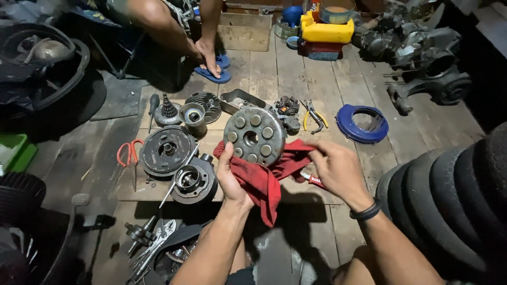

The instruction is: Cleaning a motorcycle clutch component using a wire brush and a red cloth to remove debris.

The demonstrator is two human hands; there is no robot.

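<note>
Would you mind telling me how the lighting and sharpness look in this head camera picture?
Head view: light falls on the middle, where the round metal disc and red rag are sharp; corners darken, the stacked tyres nearly black; wide-angle bending at the edges.

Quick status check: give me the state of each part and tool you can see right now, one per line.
round metal disc: held up on edge, red rag under it
red rag: bunched, draped below both hands
left hand: gripping the rag and the disc's lower edge
right hand: pinching the rag
orange scissors: lying on the board, blades shut
yellow-handled pliers: lying on the floor
blue ring cover: flat on the floor
</note>
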